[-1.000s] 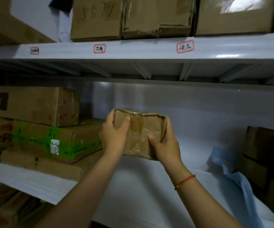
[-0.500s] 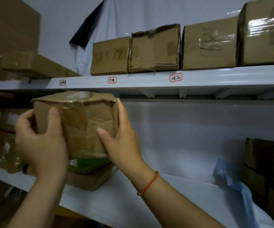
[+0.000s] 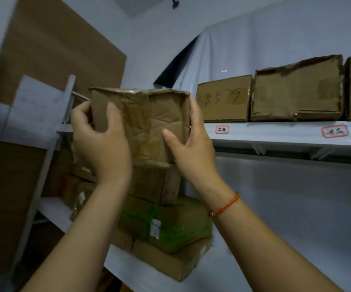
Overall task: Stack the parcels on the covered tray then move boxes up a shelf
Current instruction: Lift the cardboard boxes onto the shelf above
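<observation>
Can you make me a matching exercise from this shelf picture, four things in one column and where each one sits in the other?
Things:
1. crumpled taped box
2. box marked 5579
3. green-wrapped parcel
4. red bracelet

Places:
A. on the right wrist
B. upper shelf, left end of the row
C. between the left hand and right hand
D. in the lower stack

Pairs: 1-C, 2-B, 3-D, 4-A

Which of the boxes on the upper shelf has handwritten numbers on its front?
The leftmost box, next to the box held in both hands. Digits are scrawled across its face; the crumpled box to its right shows only tape and torn edges.
</observation>
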